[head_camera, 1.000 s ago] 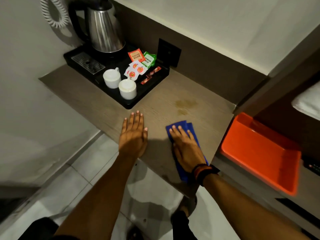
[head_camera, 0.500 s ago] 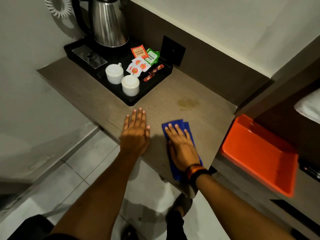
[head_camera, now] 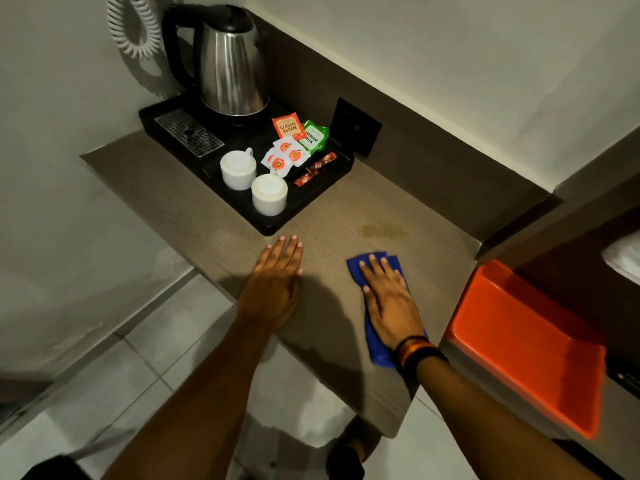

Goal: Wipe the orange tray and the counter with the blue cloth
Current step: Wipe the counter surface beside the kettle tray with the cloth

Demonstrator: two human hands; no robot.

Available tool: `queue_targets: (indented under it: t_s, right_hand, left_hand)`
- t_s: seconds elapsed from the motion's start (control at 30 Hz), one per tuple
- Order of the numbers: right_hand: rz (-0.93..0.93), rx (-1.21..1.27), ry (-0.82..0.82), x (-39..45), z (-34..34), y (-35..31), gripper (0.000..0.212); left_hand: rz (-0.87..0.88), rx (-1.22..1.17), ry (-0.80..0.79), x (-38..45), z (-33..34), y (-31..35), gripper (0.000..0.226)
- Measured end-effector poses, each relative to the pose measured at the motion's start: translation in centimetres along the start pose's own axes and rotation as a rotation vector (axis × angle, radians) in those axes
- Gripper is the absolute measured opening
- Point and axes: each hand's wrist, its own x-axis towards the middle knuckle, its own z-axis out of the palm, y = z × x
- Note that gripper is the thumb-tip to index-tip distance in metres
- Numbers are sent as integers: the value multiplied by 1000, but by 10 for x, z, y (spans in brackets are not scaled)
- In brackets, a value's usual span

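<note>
- A pale wall (head_camera: 52, 237) fills the left of the frame, and a coiled white cord (head_camera: 133, 27) hangs at the upper left.
- Grey floor tiles (head_camera: 138, 368) are seen at the lower left, below the counter edge.
- A brown wood-grain counter (head_camera: 346, 209) runs from centre left to centre right; it is backed by a dark brown panel under a light wall.
- A black tray (head_camera: 277, 223) sits on the counter at upper centre. On it are a steel kettle (head_camera: 230, 64), a metal grille (head_camera: 188, 133), two white cups (head_camera: 252, 181), tea sachets (head_camera: 294, 136) and red sticks (head_camera: 315, 168).
- A dark wall plate (head_camera: 356, 128) is set in the panel just right of the black tray.
- The left hand (head_camera: 273, 285) is laid flat on the counter at centre, fingers together and extended, nothing gripped.
- A yellowish stain (head_camera: 382, 231) is seen on the counter, above the cloth.
- The cloth (head_camera: 379, 355) lies on the counter right of centre, near the front edge. It is pressed down by the right hand (head_camera: 389, 299), palm flat and fingers spread, not curled around it.
- Banded bracelets (head_camera: 417, 353) are worn at the right wrist.
- The orange tray (head_camera: 519, 344) rests on a lower ledge at the right of the frame, apart from both hands.
- Something white is partly seen at the far right edge; what it is cannot be told.
</note>
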Motion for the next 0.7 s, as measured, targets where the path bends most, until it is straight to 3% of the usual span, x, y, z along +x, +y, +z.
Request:
queue_targets:
  t_s: [0.13, 0.33, 0.43, 0.53, 0.7]
  right_hand:
    - [125, 99, 91, -3, -10, 48, 51]
    - [297, 148, 231, 113, -22, 62, 45]
    - [207, 176, 168, 122, -11, 17, 47]
    - [-10, 147, 49, 64, 9, -21, 47]
    - [-35, 133, 29, -4, 1, 11, 45]
  left_hand:
    - [-5, -20, 6, -1, 2, -1, 54]
    - [22, -36, 43, 4, 19, -12, 56]
    - [28, -42, 63, 4, 20, -14, 55]
    - [0, -25, 44, 2, 15, -8, 55]
    - [33, 8, 44, -1, 11, -6, 56]
